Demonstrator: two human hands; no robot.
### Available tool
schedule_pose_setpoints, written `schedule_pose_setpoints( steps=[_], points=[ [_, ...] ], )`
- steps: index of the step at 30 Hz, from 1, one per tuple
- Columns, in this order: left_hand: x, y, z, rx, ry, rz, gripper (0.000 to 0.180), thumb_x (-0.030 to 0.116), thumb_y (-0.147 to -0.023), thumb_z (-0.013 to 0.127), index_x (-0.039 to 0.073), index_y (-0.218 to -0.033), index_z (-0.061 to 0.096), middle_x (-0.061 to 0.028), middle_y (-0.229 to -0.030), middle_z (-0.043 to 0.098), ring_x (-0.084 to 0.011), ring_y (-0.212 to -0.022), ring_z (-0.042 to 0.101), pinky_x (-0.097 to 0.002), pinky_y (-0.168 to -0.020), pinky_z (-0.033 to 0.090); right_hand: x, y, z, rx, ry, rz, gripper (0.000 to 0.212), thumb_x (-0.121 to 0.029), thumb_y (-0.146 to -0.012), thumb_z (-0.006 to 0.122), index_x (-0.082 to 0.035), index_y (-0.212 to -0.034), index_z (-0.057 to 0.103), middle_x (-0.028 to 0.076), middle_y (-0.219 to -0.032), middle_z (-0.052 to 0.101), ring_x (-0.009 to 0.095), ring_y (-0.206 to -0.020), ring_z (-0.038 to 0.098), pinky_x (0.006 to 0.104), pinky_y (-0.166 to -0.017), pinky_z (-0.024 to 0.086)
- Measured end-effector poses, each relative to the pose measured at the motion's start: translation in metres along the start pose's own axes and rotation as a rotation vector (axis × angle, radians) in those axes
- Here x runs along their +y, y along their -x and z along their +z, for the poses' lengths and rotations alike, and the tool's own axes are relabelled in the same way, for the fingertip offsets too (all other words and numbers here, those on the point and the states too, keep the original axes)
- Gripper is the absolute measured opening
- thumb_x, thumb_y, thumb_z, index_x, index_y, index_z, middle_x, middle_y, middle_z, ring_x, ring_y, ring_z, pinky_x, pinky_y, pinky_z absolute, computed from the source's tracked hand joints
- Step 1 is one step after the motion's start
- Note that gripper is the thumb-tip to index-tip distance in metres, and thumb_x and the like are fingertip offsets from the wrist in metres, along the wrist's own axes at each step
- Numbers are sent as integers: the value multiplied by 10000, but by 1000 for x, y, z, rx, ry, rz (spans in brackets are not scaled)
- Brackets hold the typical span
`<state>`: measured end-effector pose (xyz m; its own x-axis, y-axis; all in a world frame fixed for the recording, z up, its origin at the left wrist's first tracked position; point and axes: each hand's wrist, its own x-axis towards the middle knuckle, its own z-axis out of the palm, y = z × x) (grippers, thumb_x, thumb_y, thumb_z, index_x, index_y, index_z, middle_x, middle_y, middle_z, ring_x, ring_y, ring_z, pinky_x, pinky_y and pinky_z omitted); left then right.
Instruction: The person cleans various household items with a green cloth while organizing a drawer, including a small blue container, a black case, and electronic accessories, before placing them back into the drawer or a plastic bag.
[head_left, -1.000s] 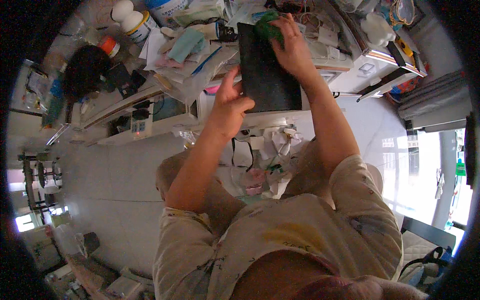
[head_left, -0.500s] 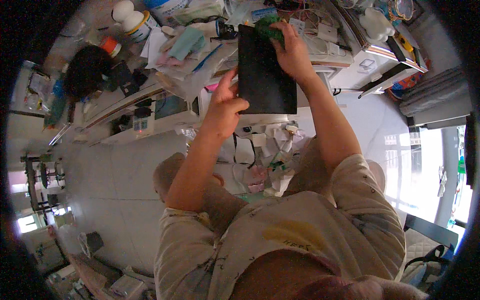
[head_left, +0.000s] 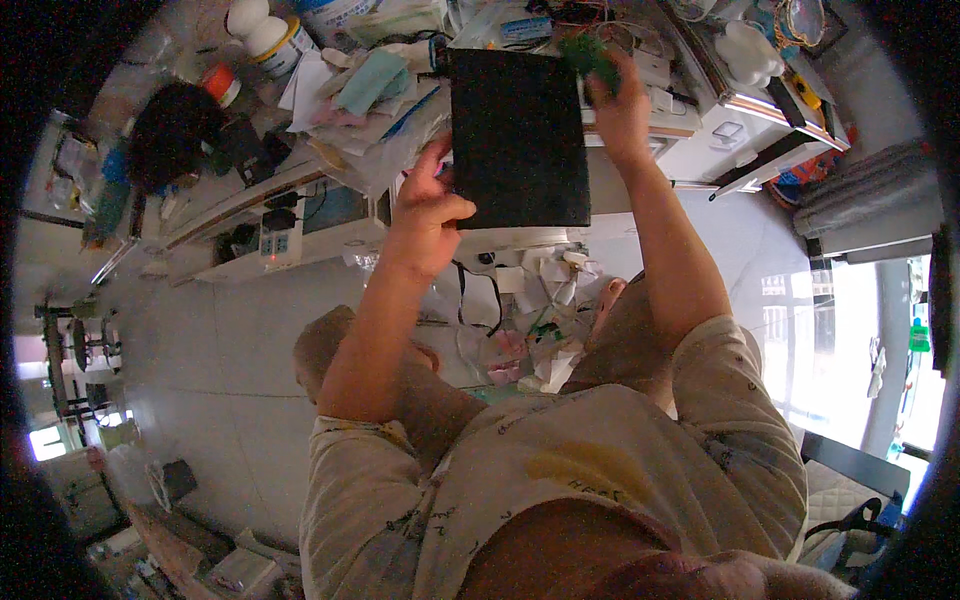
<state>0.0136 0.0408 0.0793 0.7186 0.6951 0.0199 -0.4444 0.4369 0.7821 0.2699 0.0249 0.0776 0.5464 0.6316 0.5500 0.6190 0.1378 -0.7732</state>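
Observation:
A flat black rectangular board (head_left: 520, 140) is held up over the front edge of the cluttered table. My left hand (head_left: 430, 225) grips its lower left edge, thumb on the front face and the other fingers at the side and behind. Just off the upper right corner of the board, my right hand (head_left: 625, 115) is closed round a crumpled dark green wad (head_left: 590, 65). Blur hides what kind of thing the wad is; the fingers are partly smeared too.
Papers and a pale green cloth (head_left: 372, 85) crowd the table left of the board. A white tub (head_left: 282, 45) stands farther left. Paper scraps (head_left: 510, 345) lie on the floor between my legs. An open drawer (head_left: 765, 160) juts out at right.
My right hand has moved right with the green wad, off the board's face. The board has shifted slightly left and turned to show more of its face.

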Motion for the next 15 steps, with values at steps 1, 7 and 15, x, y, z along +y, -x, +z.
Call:
schedule_pose_setpoints(
  steps=[1, 7, 15],
  points=[
    [-2, -1, 2, -2, 38, 3, 793, -81, -561, 420, 77, -1326, 281, -126, -1202, 463, -252, -1094, 479, -356, -926, 387, -1, -6, 1, 112, -149, 235, 238, -5, -837, 500, -38, -1072, 481, 122, -1006, 571, 259, -918, 574, 338, -765, 465],
    [4, -3, 8, 19, 261, 12, 832, -74, -523, 371, 102, -1330, 274, -128, -1215, 454, -285, -1127, 451, -403, -950, 387, -20, 21, 6, -148, -1130, 562, 218, -63, -870, 488, -80, -1087, 469, 96, -1044, 563, 221, -872, 577, 341, -696, 509],
    [-24, -17, 21, 189, 329, -131, 522, 292, -840, 509, 107, -1296, 336, -93, -1258, 427, -224, -1148, 432, -358, -948, 370, -57, 57, 33, -290, -1005, 272, 452, -1, -815, 516, -116, -1245, 436, 53, -1206, 477, 181, -1086, 462, 285, -938, 358]
  ],
)
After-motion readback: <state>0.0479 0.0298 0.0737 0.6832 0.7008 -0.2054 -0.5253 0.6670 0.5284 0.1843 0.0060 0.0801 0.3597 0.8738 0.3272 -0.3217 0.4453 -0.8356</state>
